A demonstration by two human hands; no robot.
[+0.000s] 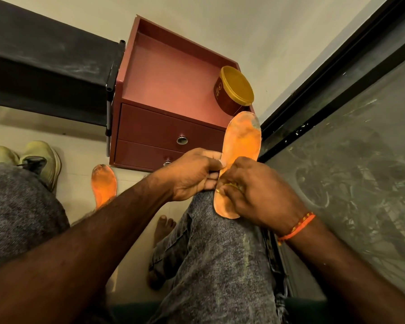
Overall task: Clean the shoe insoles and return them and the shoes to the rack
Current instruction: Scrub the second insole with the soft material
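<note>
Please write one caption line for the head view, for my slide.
Both hands, left hand and right hand, hold an orange insole over the knee.

We see one grimy orange insole (241, 139) upright before the drawer cabinet (168, 127); another insole (103, 183) and pale shoes (41, 160) lie left of it.

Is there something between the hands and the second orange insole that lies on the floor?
Yes. Both hands, left hand and right hand, hold the first insole over the knee. The left forearm crosses in front of the floor insole, hiding its heel end.
</note>
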